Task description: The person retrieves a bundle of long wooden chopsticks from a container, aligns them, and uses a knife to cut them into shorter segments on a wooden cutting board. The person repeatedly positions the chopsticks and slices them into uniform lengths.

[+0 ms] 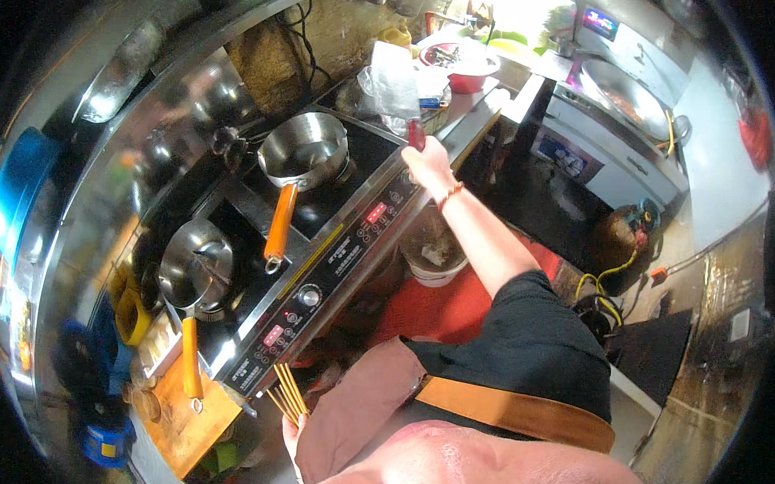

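My right hand (430,165) reaches out along the counter and grips the red handle of a broad-bladed cleaver (396,82). Its pale blade points away from me, over clear plastic bags (365,87). Low in the picture, my left hand (293,431) holds a bunch of thin wooden sticks (288,390), their tips fanned apart; part of this hand is hidden behind my sleeve. Between the hands runs a two-zone induction cooker (322,291) with red displays. One steel saucepan (304,151) with an orange handle sits on the far zone, and a second saucepan (196,267) on the near one.
Beyond the cleaver stands a red-and-white basin (467,75) with dark contents. A large wok (623,96) holding food rests on the unit at far right. A wooden board (192,421) lies at lower left. Below the counter is a bucket (433,259); a gas cylinder (618,234) stands right.
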Demonstrator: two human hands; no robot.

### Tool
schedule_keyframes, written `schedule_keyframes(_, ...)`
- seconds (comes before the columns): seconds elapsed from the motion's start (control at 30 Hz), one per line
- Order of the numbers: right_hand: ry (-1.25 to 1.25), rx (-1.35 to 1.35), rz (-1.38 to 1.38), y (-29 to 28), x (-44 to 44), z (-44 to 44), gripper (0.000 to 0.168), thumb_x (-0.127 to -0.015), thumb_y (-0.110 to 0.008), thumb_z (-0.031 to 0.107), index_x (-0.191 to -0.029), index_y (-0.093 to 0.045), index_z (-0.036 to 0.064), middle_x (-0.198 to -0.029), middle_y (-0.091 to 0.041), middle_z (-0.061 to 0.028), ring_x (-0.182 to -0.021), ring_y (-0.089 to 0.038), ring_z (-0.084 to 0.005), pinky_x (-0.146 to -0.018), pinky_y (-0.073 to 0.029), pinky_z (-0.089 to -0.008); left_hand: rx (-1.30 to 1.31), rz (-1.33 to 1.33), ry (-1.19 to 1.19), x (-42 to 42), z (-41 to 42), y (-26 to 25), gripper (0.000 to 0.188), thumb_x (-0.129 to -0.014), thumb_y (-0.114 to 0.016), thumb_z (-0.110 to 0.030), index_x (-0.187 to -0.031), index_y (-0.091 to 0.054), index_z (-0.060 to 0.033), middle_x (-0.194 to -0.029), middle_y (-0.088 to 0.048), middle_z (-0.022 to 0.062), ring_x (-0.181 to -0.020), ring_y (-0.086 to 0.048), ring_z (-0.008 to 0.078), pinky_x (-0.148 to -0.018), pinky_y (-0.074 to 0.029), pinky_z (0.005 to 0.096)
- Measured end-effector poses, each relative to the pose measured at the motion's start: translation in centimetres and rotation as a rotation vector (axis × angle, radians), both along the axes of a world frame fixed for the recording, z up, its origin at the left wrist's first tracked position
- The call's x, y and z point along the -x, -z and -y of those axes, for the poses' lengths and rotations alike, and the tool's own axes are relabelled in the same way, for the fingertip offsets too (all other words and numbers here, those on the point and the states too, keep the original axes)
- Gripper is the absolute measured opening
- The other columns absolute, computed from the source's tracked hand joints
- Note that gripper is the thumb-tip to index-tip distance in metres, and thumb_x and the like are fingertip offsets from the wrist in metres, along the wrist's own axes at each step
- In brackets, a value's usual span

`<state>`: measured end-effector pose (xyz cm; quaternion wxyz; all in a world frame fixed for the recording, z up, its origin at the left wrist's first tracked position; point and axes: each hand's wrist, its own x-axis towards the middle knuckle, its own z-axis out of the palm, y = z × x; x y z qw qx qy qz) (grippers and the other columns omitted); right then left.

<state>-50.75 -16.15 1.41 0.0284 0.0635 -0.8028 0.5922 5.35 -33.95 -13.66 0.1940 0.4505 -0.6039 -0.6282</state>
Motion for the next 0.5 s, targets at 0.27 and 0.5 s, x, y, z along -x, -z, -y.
schedule_keyframes(0.27,0.115,-0.258,0.014,5.8,18.0,6.4,0.039,-0.075,-0.059,0.031,-0.088,-0.066,-0.005,-0.084,-0.067,-0.0214,-0.081,-0.067,-0.0303,-0.077,-0.051,-0.0367,0.013,-0.029,-0.008,2.3,-3.1,0.2,0.030,-0.093,-0.056,-0.013,-0.121,-0.049,-0.0035,-0.097,-0.059,0.0054,-0.086,-0.057,0.0159,-0.079,-0.048,0.0307)
schedule_keyframes(0.5,-0.133,-0.925,-0.535,5.7,19.3,15.5,0.049,-0.087,-0.042,0.033,-0.115,-0.062,-0.001,-0.121,-0.059,-0.0216,-0.112,-0.058,-0.0327,-0.094,-0.043,-0.0435,0.214,0.052,-0.005,2.2,-6.2,-4.6,0.019,-0.094,-0.053,-0.010,-0.112,-0.050,-0.0044,-0.086,-0.057,0.0039,-0.069,-0.055,0.0110,-0.061,-0.047,0.0263)
